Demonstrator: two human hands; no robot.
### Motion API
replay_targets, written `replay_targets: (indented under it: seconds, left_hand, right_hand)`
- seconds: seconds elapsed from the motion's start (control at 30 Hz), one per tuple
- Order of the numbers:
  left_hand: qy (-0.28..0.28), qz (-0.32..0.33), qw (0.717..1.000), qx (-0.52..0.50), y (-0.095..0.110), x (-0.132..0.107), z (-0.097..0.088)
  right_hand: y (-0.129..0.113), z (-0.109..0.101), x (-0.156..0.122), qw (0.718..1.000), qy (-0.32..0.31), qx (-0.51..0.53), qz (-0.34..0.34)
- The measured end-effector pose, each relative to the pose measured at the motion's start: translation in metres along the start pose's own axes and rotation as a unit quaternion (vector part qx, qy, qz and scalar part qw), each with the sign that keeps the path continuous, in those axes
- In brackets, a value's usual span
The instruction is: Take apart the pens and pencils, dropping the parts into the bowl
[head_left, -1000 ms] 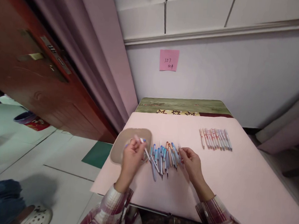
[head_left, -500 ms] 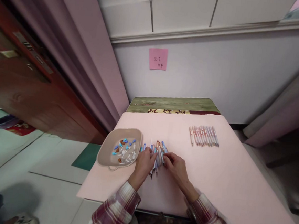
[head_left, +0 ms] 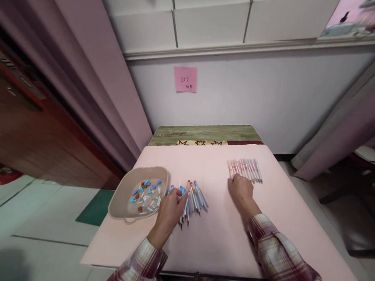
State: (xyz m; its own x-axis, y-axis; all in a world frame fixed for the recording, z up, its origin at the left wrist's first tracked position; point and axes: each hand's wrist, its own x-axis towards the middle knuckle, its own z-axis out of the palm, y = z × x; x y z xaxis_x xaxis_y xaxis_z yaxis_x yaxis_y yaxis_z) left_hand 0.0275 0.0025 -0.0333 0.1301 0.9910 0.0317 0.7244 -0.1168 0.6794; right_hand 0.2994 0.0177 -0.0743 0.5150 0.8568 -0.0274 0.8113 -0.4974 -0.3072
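A loose pile of slim pens [head_left: 196, 198] with blue, orange and white ends lies on the pink-covered table. My left hand [head_left: 170, 210] is over its left side, fingers curled around some of the pens; the exact grip is partly hidden. Farther right, a neat row of pens [head_left: 248, 169] lies side by side. My right hand [head_left: 242, 191] is at the near left end of that row, fingers closed on the lower part of a pen there, its tip covered by the hand.
Left of the pile stands a beige basin [head_left: 118, 200] holding small blue and brown pieces and white sticks. The pink table cover [head_left: 218, 242] runs toward a green wooden board [head_left: 204, 132] by the wall. A pink note [head_left: 185, 79] is stuck on the wall.
My right hand has moved from the pen pile to the left end of the row. My left hand stays at the pile. The whole view has shifted slightly.
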Motion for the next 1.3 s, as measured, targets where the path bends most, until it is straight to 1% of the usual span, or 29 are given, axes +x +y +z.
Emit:
replay_targets:
  seconds: [0.07, 0.1, 0.13, 0.17, 0.2, 0.23, 0.27, 0.3, 0.33, 0.37, 0.43, 0.5, 0.53, 0.57, 0.6, 0.63, 0.73, 0.77, 0.8, 0.87, 0.93, 0.97, 1.07, 1.1, 1.2, 1.23, 1.3]
  left_hand:
    - [0.035, -0.008, 0.993, -0.116, 0.002, -0.001, -0.008]
    - [0.048, -0.023, 0.981, -0.185, 0.003, 0.000, -0.012]
    - [0.053, -0.043, 0.964, -0.257, 0.003, 0.001, -0.016]
    - [0.050, -0.067, 0.942, -0.326, 0.003, 0.002, -0.020]
    - [0.043, -0.090, 0.916, -0.388, 0.003, 0.004, -0.023]
    - [0.033, -0.109, 0.891, -0.439, 0.002, 0.005, -0.026]
    - [0.021, -0.122, 0.869, -0.479, 0.001, 0.006, -0.030]
    - [0.010, -0.129, 0.851, -0.510, -0.001, 0.006, -0.033]
    - [0.003, -0.132, 0.836, -0.532, -0.004, 0.006, -0.036]
    - [0.001, -0.132, 0.825, -0.549, -0.007, 0.005, -0.040]
    - [0.010, -0.132, 0.811, -0.570, -0.015, 0.002, -0.045]
    - [0.025, -0.135, 0.803, -0.580, -0.022, -0.003, -0.050]
    - [0.031, -0.136, 0.801, -0.583, -0.025, -0.005, -0.051]
    - [0.038, -0.137, 0.799, -0.584, -0.027, -0.006, -0.052]
    - [0.045, -0.136, 0.799, -0.584, -0.029, -0.008, -0.054]
    - [0.052, -0.135, 0.800, -0.582, -0.031, -0.009, -0.055]
    - [0.075, -0.137, 0.806, -0.571, -0.033, -0.010, -0.057]
    - [0.081, -0.139, 0.807, -0.569, -0.033, -0.010, -0.058]
    - [0.086, -0.141, 0.807, -0.567, -0.034, -0.010, -0.059]
    - [0.094, -0.142, 0.807, -0.565, -0.036, -0.009, -0.061]
    - [0.101, -0.141, 0.808, -0.563, -0.038, -0.008, -0.063]
    - [0.105, -0.141, 0.807, -0.564, -0.040, -0.007, -0.064]
    - [0.118, -0.140, 0.802, -0.569, -0.046, -0.006, -0.066]
    - [0.122, -0.139, 0.801, -0.570, -0.048, -0.006, -0.067]
    - [0.121, -0.137, 0.803, -0.568, -0.052, -0.007, -0.068]
    - [0.119, -0.138, 0.803, -0.567, -0.054, -0.007, -0.068]
    - [0.117, -0.139, 0.803, -0.568, -0.055, -0.007, -0.068]
  right_hand:
    - [-0.009, -0.002, -0.008, 1.000, 0.005, 0.012, -0.010]
    - [-0.017, -0.003, -0.016, 0.999, 0.010, 0.039, -0.026]
    - [-0.026, -0.004, -0.027, 0.995, 0.011, 0.085, -0.046]
    - [-0.037, -0.006, -0.040, 0.984, 0.010, 0.160, -0.079]
    - [-0.050, -0.007, -0.055, 0.960, -0.013, 0.254, -0.121]
    - [-0.063, -0.007, -0.071, 0.920, -0.069, 0.355, -0.150]
    - [-0.077, -0.008, -0.086, 0.873, -0.134, 0.443, -0.152]
    - [-0.089, -0.008, -0.101, 0.822, -0.212, 0.508, -0.143]
    - [-0.100, -0.008, -0.112, 0.782, -0.272, 0.544, -0.136]
    - [-0.109, -0.007, -0.122, 0.748, -0.313, 0.572, -0.126]
    - [-0.122, -0.004, -0.132, 0.690, -0.382, 0.607, -0.091]
    - [-0.130, 0.001, -0.133, 0.641, -0.448, 0.620, -0.059]
    - [-0.133, 0.004, -0.133, 0.623, -0.477, 0.618, -0.050]
    - [-0.136, 0.007, -0.133, 0.614, -0.496, 0.613, -0.048]
    - [-0.139, 0.009, -0.133, 0.613, -0.499, 0.611, -0.051]
    - [-0.142, 0.011, -0.134, 0.620, -0.482, 0.616, -0.056]
    - [-0.150, 0.015, -0.138, 0.652, -0.377, 0.654, -0.070]
    - [-0.152, 0.015, -0.139, 0.661, -0.352, 0.660, -0.071]
    - [-0.155, 0.016, -0.140, 0.667, -0.344, 0.658, -0.066]
    - [-0.158, 0.016, -0.141, 0.674, -0.380, 0.632, -0.049]
    - [-0.162, 0.017, -0.142, 0.674, -0.416, 0.610, -0.038]
    - [-0.164, 0.018, -0.142, 0.672, -0.414, 0.612, -0.039]
    - [-0.169, 0.019, -0.143, 0.664, -0.368, 0.649, -0.055]
    - [-0.171, 0.020, -0.144, 0.661, -0.367, 0.652, -0.056]
    - [-0.175, 0.024, -0.147, 0.662, -0.414, 0.623, -0.044]
    - [-0.176, 0.026, -0.148, 0.663, -0.421, 0.618, -0.043]
    - [-0.178, 0.028, -0.150, 0.663, -0.398, 0.632, -0.050]
